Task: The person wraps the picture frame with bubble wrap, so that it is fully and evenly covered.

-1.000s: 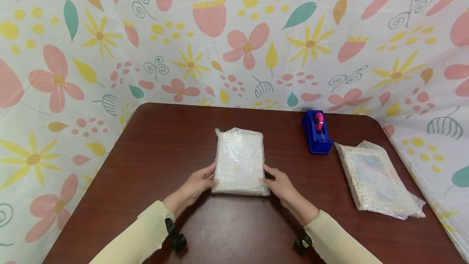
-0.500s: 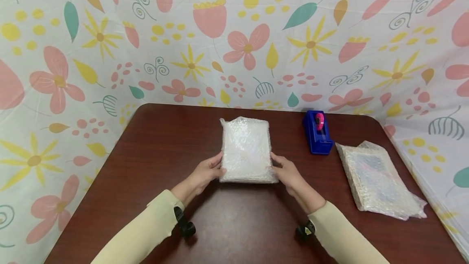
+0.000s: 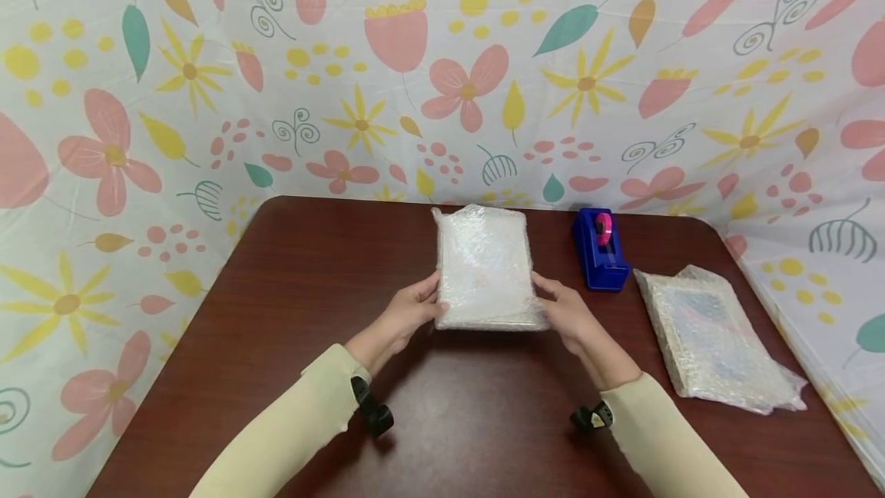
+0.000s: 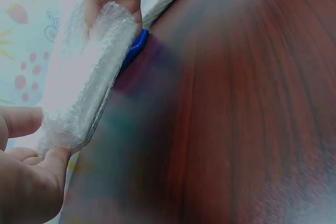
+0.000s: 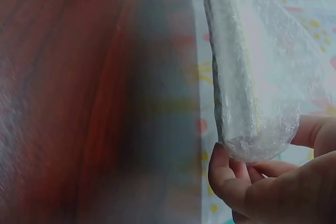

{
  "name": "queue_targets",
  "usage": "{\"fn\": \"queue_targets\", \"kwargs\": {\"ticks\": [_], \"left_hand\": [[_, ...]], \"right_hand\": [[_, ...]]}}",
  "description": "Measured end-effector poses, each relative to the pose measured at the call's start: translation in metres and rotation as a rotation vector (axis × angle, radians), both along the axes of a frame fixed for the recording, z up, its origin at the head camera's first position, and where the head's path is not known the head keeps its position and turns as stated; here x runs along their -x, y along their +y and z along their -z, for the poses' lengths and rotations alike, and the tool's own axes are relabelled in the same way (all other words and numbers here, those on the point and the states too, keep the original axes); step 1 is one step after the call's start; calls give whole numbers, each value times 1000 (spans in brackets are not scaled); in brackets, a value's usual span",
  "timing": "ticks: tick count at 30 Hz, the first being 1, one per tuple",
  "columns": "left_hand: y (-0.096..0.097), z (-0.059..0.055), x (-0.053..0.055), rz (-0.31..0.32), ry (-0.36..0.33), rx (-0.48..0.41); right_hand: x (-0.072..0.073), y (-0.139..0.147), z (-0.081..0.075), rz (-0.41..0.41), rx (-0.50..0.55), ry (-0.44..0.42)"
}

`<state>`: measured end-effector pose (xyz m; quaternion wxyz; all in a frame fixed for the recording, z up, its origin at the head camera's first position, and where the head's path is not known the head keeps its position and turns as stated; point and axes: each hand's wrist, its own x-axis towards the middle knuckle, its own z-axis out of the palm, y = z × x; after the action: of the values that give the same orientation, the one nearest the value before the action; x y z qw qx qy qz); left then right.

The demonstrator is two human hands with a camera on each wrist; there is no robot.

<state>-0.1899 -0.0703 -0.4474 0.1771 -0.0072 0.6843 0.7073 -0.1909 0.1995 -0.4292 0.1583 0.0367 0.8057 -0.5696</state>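
Between my hands is a flat rectangular package in clear bubble wrap [image 3: 484,267], raised above the table with its broad face turned toward me. My left hand [image 3: 406,315] grips its lower left edge, thumb on the front. On the opposite edge, my right hand [image 3: 568,312] pinches the lower right side. In the left wrist view the wrapped package [image 4: 86,85] is seen from its side, held by the left fingers [image 4: 55,163]. The right wrist view shows the same package [image 5: 236,72] with the right fingers [image 5: 223,174] at its corner. What lies inside is blurred by the wrap.
A blue tape dispenser [image 3: 600,252] with a pink core stands at the back right. Right of it lies a second bubble-wrapped package [image 3: 715,340] near the table's right edge. The brown table [image 3: 276,290] meets a floral cloth [image 3: 442,83] behind.
Both hands have carried the wrapped package rightward and toward the back of the table, keeping their grip. The tape dispenser and the second package stay put.
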Motion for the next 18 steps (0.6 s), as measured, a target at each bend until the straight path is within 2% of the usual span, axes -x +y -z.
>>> {"fn": "queue_targets", "kwargs": {"ticks": [10,18], "left_hand": [[23,-13,2,18,11,-26],[44,-20,6,40,23,2]], "right_hand": [[3,24,-11,-13,-15,24],[5,44,-20,11,-59,41]]}}
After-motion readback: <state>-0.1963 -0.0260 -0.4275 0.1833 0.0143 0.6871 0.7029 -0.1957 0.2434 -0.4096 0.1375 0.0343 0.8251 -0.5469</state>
